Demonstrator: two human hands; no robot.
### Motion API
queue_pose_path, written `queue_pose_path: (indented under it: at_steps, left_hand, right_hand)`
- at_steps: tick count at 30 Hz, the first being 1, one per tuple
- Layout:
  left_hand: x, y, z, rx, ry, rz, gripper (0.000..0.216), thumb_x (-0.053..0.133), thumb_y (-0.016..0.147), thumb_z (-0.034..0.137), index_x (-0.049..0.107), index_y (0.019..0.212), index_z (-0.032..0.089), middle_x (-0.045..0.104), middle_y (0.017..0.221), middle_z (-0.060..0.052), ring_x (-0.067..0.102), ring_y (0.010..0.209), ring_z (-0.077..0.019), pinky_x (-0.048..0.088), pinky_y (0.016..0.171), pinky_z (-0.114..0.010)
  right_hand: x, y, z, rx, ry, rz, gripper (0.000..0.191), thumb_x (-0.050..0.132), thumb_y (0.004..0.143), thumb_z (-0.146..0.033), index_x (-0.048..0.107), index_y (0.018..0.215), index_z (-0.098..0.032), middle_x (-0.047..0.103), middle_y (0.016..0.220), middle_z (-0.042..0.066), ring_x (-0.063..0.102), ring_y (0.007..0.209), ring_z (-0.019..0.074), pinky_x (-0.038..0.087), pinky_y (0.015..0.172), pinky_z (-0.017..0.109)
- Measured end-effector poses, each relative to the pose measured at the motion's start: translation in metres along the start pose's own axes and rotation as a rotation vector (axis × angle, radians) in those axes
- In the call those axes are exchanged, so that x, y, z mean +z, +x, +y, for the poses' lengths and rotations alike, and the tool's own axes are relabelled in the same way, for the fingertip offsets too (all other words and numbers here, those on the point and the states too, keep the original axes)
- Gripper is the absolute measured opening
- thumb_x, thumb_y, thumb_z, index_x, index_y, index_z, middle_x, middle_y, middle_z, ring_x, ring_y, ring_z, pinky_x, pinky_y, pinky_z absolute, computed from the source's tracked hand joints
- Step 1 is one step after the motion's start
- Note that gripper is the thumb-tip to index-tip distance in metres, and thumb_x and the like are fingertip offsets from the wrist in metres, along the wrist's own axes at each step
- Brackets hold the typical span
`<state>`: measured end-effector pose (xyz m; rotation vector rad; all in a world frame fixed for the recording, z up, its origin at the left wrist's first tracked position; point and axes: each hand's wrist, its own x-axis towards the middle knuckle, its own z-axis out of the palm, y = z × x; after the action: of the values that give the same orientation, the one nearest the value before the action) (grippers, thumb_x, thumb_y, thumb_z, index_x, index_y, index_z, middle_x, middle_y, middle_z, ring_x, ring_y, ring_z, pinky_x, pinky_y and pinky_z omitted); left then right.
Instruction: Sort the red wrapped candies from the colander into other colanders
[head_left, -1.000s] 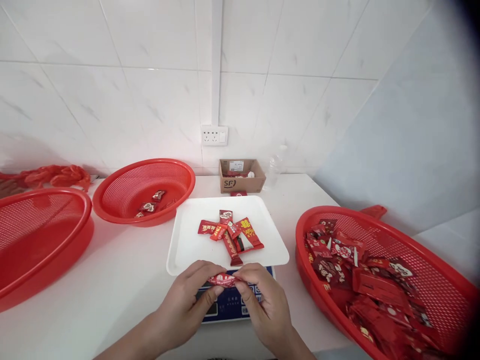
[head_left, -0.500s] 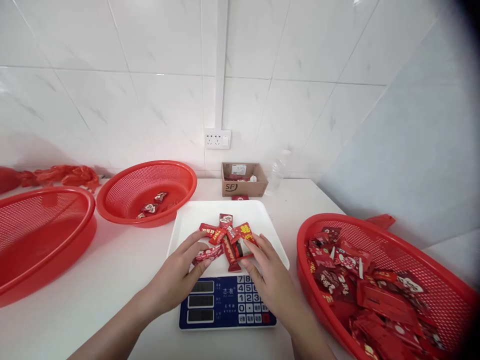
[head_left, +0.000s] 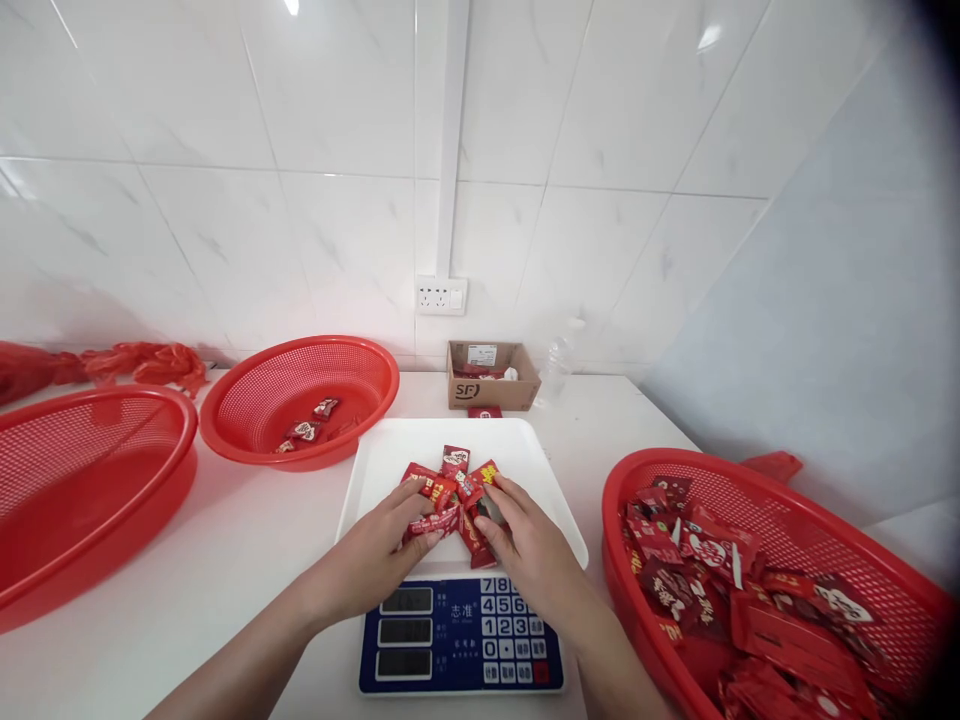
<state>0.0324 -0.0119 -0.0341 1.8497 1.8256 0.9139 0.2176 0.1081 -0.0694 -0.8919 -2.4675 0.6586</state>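
Note:
Several red wrapped candies [head_left: 455, 460] lie in a small heap on the white tray [head_left: 525, 450] of a digital scale with a blue key panel [head_left: 461, 675]. From the left, my left hand [head_left: 375, 550] closes its thumb and fingers around a pinkish-red candy packet [head_left: 441, 522] at the heap's near side. My right hand [head_left: 544, 550] grips a red packet with a dark patch [head_left: 489, 508] on the opposite side, its fingertips covering part of it. A long red candy stick [head_left: 475, 545] lies between the hands. Both palms are hidden.
On the right stands a red basket [head_left: 619, 500] heaped with wrapped candies. A red basket [head_left: 300, 350] at back left holds a few, and another red basket [head_left: 169, 400] is at far left. Behind the scale are a cardboard box [head_left: 495, 395] and a clear bottle [head_left: 557, 360].
My hands have drawn closer together, pressing the candies into a tighter heap. The right-hand packet is now more covered by my fingers. The whole view has shifted slightly downward in the picture.

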Motion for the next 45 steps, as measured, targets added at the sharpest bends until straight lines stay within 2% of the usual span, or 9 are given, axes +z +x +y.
queue_pose_path:
  at_steps: [6, 9, 12, 15, 18, 25, 31, 37, 45]
  left_hand:
    - [-0.002, 0.003, 0.004, -0.001, -0.043, -0.023, 0.016, 0.047, 0.093, 0.028, 0.063, 0.095, 0.025, 0.065, 0.121, -0.006, 0.055, 0.122, -0.0232, 0.051, 0.096, -0.040]
    - [-0.003, 0.002, 0.004, 0.003, -0.069, -0.006, 0.018, 0.049, 0.093, 0.029, 0.065, 0.100, 0.027, 0.064, 0.123, -0.006, 0.058, 0.118, -0.0230, 0.052, 0.095, -0.040]
    - [-0.006, -0.002, 0.004, -0.004, -0.062, -0.020, 0.023, 0.050, 0.093, 0.030, 0.065, 0.110, 0.029, 0.059, 0.133, -0.006, 0.052, 0.126, -0.0242, 0.050, 0.098, -0.042]
    - [-0.010, -0.008, 0.006, -0.019, -0.035, -0.046, 0.027, 0.050, 0.093, 0.032, 0.063, 0.116, 0.030, 0.052, 0.142, -0.005, 0.044, 0.134, -0.0253, 0.047, 0.101, -0.045]
    - [-0.014, -0.016, 0.009, -0.048, -0.020, -0.094, 0.029, 0.050, 0.093, 0.034, 0.062, 0.119, 0.032, 0.048, 0.145, -0.005, 0.043, 0.134, -0.0245, 0.046, 0.102, -0.045]
    - [-0.012, -0.023, 0.015, -0.002, 0.000, -0.157, 0.036, 0.053, 0.091, 0.031, 0.057, 0.127, 0.032, 0.058, 0.136, -0.004, 0.049, 0.130, -0.0256, 0.049, 0.099, -0.046]
    - [-0.007, -0.019, 0.014, 0.039, 0.029, -0.151, 0.030, 0.050, 0.093, 0.030, 0.060, 0.121, 0.032, 0.065, 0.125, -0.006, 0.061, 0.116, -0.0253, 0.057, 0.083, -0.041]
    - [-0.005, -0.020, 0.010, -0.056, 0.065, -0.184, 0.031, 0.050, 0.093, 0.032, 0.058, 0.123, 0.029, 0.061, 0.131, -0.006, 0.047, 0.130, -0.0286, 0.050, 0.096, -0.045]
    - [-0.007, -0.018, 0.010, -0.118, 0.074, -0.239, 0.034, 0.044, 0.095, 0.040, 0.055, 0.124, 0.028, 0.060, 0.130, -0.006, 0.048, 0.127, -0.0296, 0.041, 0.102, -0.047]
  right_hand:
    - [0.002, 0.004, -0.001, 0.003, -0.005, -0.021, 0.049, 0.043, 0.094, -0.040, 0.056, 0.131, -0.011, 0.051, 0.140, 0.019, 0.046, 0.131, 0.0305, 0.040, 0.107, 0.051]
    - [0.000, 0.002, -0.001, 0.019, 0.002, -0.033, 0.049, 0.044, 0.094, -0.041, 0.055, 0.132, -0.013, 0.049, 0.142, 0.017, 0.046, 0.132, 0.0296, 0.039, 0.108, 0.050]
    - [-0.001, -0.001, 0.001, 0.021, 0.009, -0.026, 0.050, 0.045, 0.093, -0.040, 0.054, 0.134, -0.014, 0.048, 0.144, 0.016, 0.043, 0.134, 0.0301, 0.039, 0.109, 0.051]
    - [-0.001, -0.004, 0.002, -0.013, 0.035, 0.041, 0.047, 0.049, 0.092, -0.038, 0.053, 0.135, -0.021, 0.050, 0.142, 0.012, 0.041, 0.135, 0.0303, 0.039, 0.108, 0.053]
    - [-0.001, -0.007, 0.000, -0.048, 0.041, 0.081, 0.042, 0.050, 0.092, -0.037, 0.057, 0.131, -0.023, 0.056, 0.137, 0.011, 0.044, 0.133, 0.0308, 0.041, 0.106, 0.054]
    - [0.000, -0.004, -0.011, -0.117, 0.016, 0.014, 0.037, 0.049, 0.093, -0.031, 0.061, 0.127, -0.023, 0.055, 0.137, 0.012, 0.044, 0.132, 0.0319, 0.040, 0.106, 0.056]
    - [0.000, -0.001, -0.014, -0.104, -0.027, -0.037, 0.035, 0.049, 0.093, -0.031, 0.064, 0.123, -0.020, 0.054, 0.137, 0.014, 0.042, 0.133, 0.0323, 0.040, 0.107, 0.054]
    - [0.001, 0.000, -0.013, -0.143, -0.059, -0.023, 0.035, 0.050, 0.093, -0.026, 0.064, 0.122, -0.015, 0.059, 0.133, 0.016, 0.045, 0.130, 0.0345, 0.042, 0.104, 0.058]
    - [0.000, 0.003, -0.015, -0.181, -0.031, 0.070, 0.038, 0.046, 0.095, -0.027, 0.063, 0.123, -0.008, 0.064, 0.125, 0.017, 0.054, 0.122, 0.0320, 0.045, 0.102, 0.055]
